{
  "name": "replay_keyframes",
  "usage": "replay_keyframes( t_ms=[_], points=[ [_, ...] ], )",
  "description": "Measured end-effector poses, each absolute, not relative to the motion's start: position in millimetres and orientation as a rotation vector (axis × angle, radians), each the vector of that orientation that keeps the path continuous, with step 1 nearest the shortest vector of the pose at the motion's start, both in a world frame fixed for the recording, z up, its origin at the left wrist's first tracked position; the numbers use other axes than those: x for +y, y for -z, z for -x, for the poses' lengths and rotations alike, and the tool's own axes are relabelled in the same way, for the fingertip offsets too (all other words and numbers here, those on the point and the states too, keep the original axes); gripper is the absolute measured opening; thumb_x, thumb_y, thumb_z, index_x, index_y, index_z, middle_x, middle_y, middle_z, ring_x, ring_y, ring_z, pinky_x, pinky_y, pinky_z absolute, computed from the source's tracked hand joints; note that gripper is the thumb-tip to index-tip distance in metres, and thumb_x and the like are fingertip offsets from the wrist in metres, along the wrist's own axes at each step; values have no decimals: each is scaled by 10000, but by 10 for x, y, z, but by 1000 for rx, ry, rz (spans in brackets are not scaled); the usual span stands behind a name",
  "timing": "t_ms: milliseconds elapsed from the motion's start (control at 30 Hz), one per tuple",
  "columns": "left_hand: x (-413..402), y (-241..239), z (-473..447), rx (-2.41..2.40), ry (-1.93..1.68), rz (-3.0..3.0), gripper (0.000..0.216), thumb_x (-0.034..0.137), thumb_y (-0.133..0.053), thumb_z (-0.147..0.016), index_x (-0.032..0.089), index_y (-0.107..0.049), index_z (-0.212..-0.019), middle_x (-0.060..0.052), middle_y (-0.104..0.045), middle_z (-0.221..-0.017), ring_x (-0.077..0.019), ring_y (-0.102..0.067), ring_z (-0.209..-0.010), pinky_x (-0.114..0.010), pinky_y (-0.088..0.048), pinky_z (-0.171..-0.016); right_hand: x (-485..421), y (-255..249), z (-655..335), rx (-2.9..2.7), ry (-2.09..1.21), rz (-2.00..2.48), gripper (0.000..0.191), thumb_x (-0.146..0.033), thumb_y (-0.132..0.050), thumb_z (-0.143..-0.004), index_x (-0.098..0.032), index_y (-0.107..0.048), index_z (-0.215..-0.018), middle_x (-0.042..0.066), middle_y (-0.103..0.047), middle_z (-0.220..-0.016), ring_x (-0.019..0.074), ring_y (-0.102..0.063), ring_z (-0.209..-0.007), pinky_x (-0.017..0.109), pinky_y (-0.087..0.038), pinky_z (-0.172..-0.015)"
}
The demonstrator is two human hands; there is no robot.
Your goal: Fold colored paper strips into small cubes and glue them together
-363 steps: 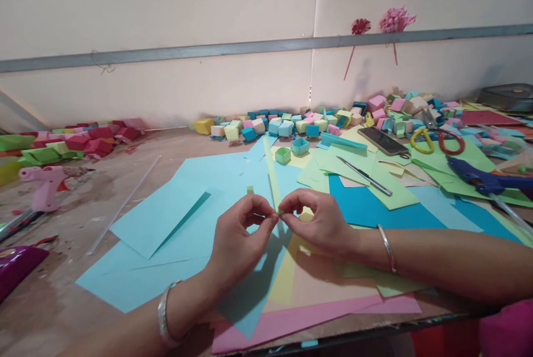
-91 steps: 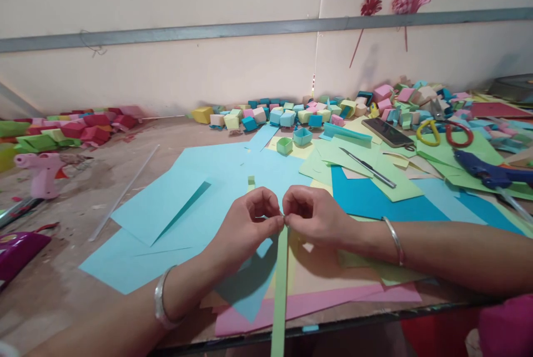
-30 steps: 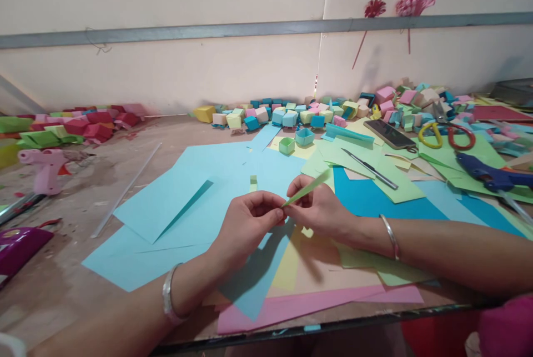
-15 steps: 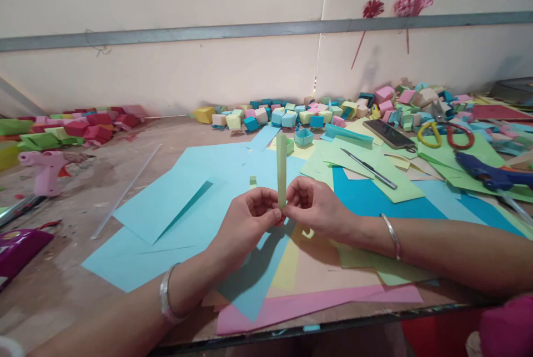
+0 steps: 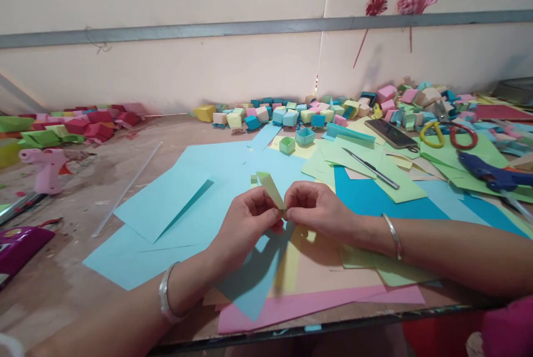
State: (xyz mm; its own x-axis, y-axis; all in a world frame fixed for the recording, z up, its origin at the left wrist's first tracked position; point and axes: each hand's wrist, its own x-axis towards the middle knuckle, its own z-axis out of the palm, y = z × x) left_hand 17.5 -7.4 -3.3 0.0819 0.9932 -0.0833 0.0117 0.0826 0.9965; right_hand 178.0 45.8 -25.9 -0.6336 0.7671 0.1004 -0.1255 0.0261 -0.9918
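A pale green paper strip point(image 5: 271, 190) is pinched at its lower end between both hands, its free end leaning up and to the left. My left hand point(image 5: 250, 221) is closed with thumb and fingertips on the strip. From the other side my right hand point(image 5: 314, 207) grips the same end, fingers curled. The fingertips nearly meet, so the pinched end is mostly hidden. Beneath the hands lie light blue sheets point(image 5: 200, 174) and a peach sheet point(image 5: 325, 268). A small green open paper box point(image 5: 287, 145) and a light blue one point(image 5: 305, 135) stand beyond them.
Small folded paper boxes point(image 5: 289, 117) line the wall, with a red and green pile point(image 5: 97, 126) at left. A pink glue gun point(image 5: 45, 168) and purple tool point(image 5: 25, 249) lie left. On the right are a pen point(image 5: 370, 168), phone point(image 5: 391, 134), scissors point(image 5: 447, 129) and blue glue gun point(image 5: 491, 171).
The green strip stood upright before; now it tilts left towards me and looks shorter. Both hands have stayed in nearly the same place. The small green box behind is now uncovered.
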Motion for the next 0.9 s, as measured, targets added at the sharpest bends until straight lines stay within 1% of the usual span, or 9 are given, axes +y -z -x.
replay_keyframes(
  t_ms=[167, 300, 400, 533, 633, 700, 767, 900],
  points=[
    [-78, 49, -156, 1152, -1059, -1111, 72, 158, -668, -695, 176, -608, -661, 27, -565, -573, -109, -552, -537, -227, -426, -538, 466, 227, -1797, -1569, -1793, 696, 97, -91, -626, -651, -179, -595, -676, -65, -550, -555, 74, -485, -511, 207, -363, -487],
    [-69, 77, -145, 1133, -1076, -1040, 93, 192, -711, -676, 181, -619, -674, 28, -571, -548, -103, -531, -525, -221, -403, -527, 474, 235, -1787, -1598, -1740, 698, 91, -100, -632, -654, -181, -595, -674, -64, -547, -551, 77, -495, -520, 209, -378, -503],
    [-56, 76, -152, 1177, -1046, -1033, 81, 169, -701, -651, 181, -624, -674, 22, -589, -550, -105, -533, -524, -219, -393, -522, 475, 245, -1781, -1614, -1721, 714, 81, -111, -621, -654, -182, -607, -688, -57, -564, -573, 82, -516, -542, 215, -402, -526],
    [-49, 53, -161, 1202, -1027, -1014, 74, 103, -645, -611, 167, -636, -648, 34, -553, -546, -88, -518, -521, -202, -384, -513, 471, 256, -1786, -1682, -1596, 781, 112, -97, -569, -643, -175, -627, -698, -45, -583, -602, 87, -523, -561, 213, -399, -520],
    [-53, 49, -152, 1182, -1034, -1029, 17, 150, -663, -655, 150, -655, -670, 27, -542, -579, -78, -509, -551, -190, -394, -529, 465, 275, -1795, -1742, -1474, 813, 113, -93, -551, -660, -169, -625, -698, -36, -591, -621, 85, -510, -558, 211, -387, -508],
    [-57, 59, -145, 1175, -1024, -1068, 84, 215, -698, -701, 146, -651, -696, 22, -548, -603, -76, -505, -569, -187, -400, -539, 464, 296, -1799, -1772, -1405, 815, 111, -83, -552, -665, -169, -615, -693, -41, -578, -613, 80, -495, -552, 205, -374, -499],
    [-57, 79, -141, 1174, -1007, -1094, 142, 250, -734, -709, 151, -634, -724, 21, -561, -618, -81, -514, -579, -194, -414, -550, 468, 322, -1802, -1796, -1353, 797, 107, -78, -558, -667, -172, -604, -689, -48, -561, -601, 76, -484, -548, 198, -364, -493],
    [-47, 122, -139, 1189, -1017, -1094, 211, 236, -772, -679, 165, -597, -772, 20, -592, -668, -105, -559, -616, -230, -464, -594, 483, 372, -1804, -1842, -1284, 751, 110, -79, -558, -685, -174, -610, -702, -43, -578, -613, 80, -506, -557, 198, -372, -500]
  ],
)
